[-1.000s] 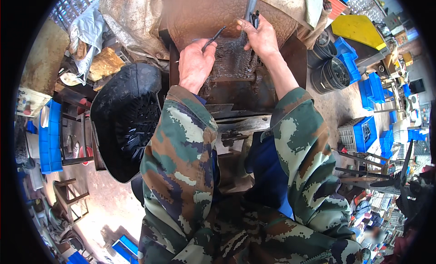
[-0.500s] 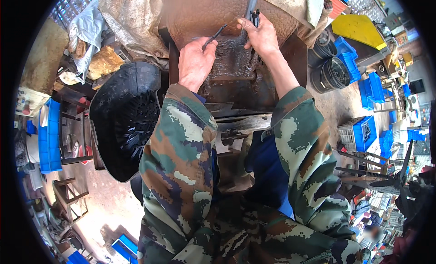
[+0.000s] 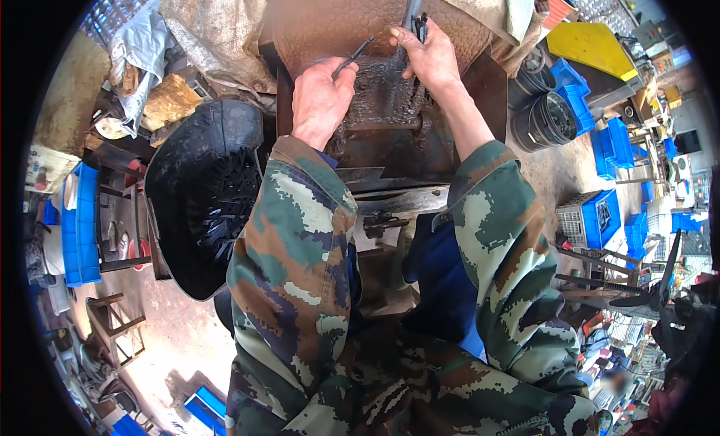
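Observation:
My left hand (image 3: pixel 322 98) is closed on a slim dark metal piece (image 3: pixel 354 56), whose tip points up and to the right. Between the thumb and fingers of my right hand (image 3: pixel 431 57) is a bundle of several similar dark pieces (image 3: pixel 421 28), standing roughly upright. Just beside that hand, a grey pipe (image 3: pixel 413 5) comes down from the top edge. Both hands are over a wet, mud-coated metal trough (image 3: pixel 375 140), with a brown crusted surface (image 3: pixel 330 23) behind it. What lies under my fingers is hidden.
Left of the trough, a black rubber-like bin (image 3: pixel 202 136) holds many thin dark pieces. Dirty sacks (image 3: pixel 214 31) hang around the far side. Black buckets (image 3: pixel 546 125) and blue crates (image 3: pixel 616 145) stand to the right. A fan (image 3: pixel 660 293) is at lower right, a wooden stool (image 3: pixel 116 327) at lower left.
My left hand has shifted slightly up and left, and the dark piece in it has risen a little. The right hand with its bundle stays nearly where it was.

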Tool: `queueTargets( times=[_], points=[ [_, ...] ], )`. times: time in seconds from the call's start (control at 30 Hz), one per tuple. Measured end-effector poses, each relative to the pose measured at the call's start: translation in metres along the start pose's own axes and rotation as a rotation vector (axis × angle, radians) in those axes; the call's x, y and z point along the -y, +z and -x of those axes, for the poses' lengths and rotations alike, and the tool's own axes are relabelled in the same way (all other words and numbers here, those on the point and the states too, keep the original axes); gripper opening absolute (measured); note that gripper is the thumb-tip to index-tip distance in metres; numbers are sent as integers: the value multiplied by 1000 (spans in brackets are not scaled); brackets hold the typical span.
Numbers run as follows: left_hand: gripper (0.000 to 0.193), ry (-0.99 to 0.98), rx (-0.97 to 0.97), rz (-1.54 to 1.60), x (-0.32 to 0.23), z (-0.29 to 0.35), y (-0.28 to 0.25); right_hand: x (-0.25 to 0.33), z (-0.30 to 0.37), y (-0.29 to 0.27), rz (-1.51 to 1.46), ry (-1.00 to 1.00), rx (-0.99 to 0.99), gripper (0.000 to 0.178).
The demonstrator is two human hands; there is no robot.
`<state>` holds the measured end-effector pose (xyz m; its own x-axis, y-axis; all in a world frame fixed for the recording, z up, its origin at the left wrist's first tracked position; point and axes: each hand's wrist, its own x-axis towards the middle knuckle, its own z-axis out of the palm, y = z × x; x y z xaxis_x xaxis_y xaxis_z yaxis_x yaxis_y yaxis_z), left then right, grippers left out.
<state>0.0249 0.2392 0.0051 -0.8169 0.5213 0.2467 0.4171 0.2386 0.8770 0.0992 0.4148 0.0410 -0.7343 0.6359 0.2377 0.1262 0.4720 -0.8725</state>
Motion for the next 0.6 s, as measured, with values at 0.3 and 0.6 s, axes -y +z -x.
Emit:
queueTargets(
  times=[0.3,0.6],
  points=[
    [27,-52,39,36,-3,0,-1,-5,-2,0,19,4,7,36],
    [25,-16,28,-14,-2,0,0,-4,-1,0,20,4,12,35]
  ],
)
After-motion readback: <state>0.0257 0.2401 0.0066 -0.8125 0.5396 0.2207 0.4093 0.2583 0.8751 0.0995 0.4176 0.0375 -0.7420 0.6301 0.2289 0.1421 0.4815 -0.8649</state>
